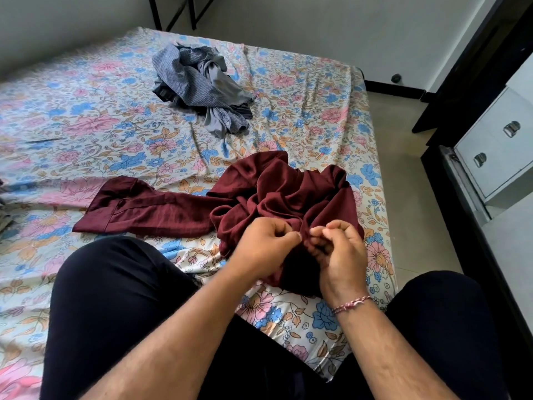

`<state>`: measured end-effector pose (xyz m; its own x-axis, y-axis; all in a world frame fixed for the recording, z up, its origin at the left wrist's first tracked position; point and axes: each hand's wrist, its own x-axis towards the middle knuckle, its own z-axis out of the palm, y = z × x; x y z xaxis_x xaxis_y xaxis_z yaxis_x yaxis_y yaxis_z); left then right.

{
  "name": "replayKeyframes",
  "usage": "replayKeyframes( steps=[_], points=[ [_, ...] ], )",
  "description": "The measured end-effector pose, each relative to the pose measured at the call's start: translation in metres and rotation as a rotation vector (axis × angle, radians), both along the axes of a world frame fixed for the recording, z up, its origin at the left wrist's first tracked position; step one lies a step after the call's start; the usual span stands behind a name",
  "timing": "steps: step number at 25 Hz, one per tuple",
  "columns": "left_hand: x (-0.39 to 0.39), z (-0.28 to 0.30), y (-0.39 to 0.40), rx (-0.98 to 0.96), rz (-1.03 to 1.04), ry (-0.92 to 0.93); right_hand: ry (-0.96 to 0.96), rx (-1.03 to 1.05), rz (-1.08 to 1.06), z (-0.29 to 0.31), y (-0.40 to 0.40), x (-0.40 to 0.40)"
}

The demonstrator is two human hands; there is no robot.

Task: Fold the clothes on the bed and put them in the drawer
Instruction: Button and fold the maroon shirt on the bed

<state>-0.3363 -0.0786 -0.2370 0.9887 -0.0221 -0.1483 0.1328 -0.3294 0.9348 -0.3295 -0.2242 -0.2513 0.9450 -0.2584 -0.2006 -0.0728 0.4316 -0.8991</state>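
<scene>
While the maroon shirt point(277, 192) lies crumpled on the near right part of the bed point(86, 116), both hands are dug into its bunched near edge. Cloth is pinched by the left hand point(264, 243), fingers curled, thumb pressed against the fabric. Right beside it, almost touching, the right hand point(339, 249) is clenched on the same fold, fingertips tucked in over the cloth. A pink thread band point(350, 304) is worn on the right wrist.

One sleeve point(135, 209) of the shirt is stretched out flat to the left across the floral sheet, cuff end furthest from the hands. The body of the shirt is heaped in folds just beyond the knuckles.

Further up the bed, well apart from the shirt, a pile of grey and checked clothes point(199, 85) is left in a tangle. At the far left edge a scrap of more cloth point(4, 217) is glimpsed; what it is cannot be told.

Dark trouser legs point(109, 298) are seen either side of the arms, the left knee resting on the bed. To the right, across a strip of floor, white drawers point(496, 151) with metal handles are seen closed.
</scene>
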Motion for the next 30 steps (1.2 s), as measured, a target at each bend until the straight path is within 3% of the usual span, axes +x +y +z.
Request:
replayKeyframes(
  steps=[2,3,6,7,10,12,15,17,20,21,23,24,25,27,29,30],
  points=[
    [0.002,0.018,0.025,0.409,-0.139,-0.164,-0.011,-0.170,-0.087,0.001,-0.013,0.016],
    [0.005,0.025,0.035,0.449,-0.101,-0.207,-0.024,-0.312,-0.109,-0.002,-0.022,0.028],
    [0.028,0.040,0.043,0.227,0.178,-0.308,0.057,-0.778,-0.047,-0.003,-0.040,0.068],
    [0.044,0.040,0.042,0.241,0.188,-0.352,0.113,-0.864,0.006,-0.002,-0.042,0.080],
    [0.107,0.030,0.046,0.670,-0.126,-0.345,0.180,-0.814,0.135,-0.002,-0.041,0.100],
    [0.136,0.021,0.052,0.955,-0.359,-0.243,0.138,-0.753,-0.001,-0.006,-0.043,0.100],
    [0.130,0.007,0.053,1.199,-0.673,-0.217,0.086,-0.645,-0.286,-0.011,-0.055,0.090],
    [0.096,0.011,0.052,1.191,-0.793,-0.153,0.074,-0.518,-0.417,-0.015,-0.070,0.080],
    [0.072,0.053,0.067,1.018,-0.786,0.216,0.031,-0.376,-0.501,-0.025,-0.088,0.079],
    [0.076,0.064,0.072,1.007,-0.682,0.159,0.035,-0.367,-0.440,-0.030,-0.095,0.084],
    [0.103,0.073,0.075,1.007,-0.316,-0.257,0.122,-0.428,-0.183,-0.039,-0.100,0.096],
    [0.120,0.071,0.069,0.921,-0.175,-0.425,0.170,-0.496,-0.032,-0.040,-0.096,0.100],
    [0.137,0.063,0.058,0.831,-0.117,-0.477,0.179,-0.596,0.085,-0.042,-0.091,0.101],
    [0.171,0.040,0.029,0.752,-0.194,-0.319,0.130,-0.782,0.154,-0.046,-0.084,0.096],
    [0.186,0.013,-0.006,0.805,-0.239,-0.022,0.031,-0.803,0.121,-0.042,-0.080,0.084],
    [0.191,-0.002,-0.020,0.822,-0.209,0.035,-0.006,-0.792,0.106,-0.040,-0.080,0.079]
  ],
)
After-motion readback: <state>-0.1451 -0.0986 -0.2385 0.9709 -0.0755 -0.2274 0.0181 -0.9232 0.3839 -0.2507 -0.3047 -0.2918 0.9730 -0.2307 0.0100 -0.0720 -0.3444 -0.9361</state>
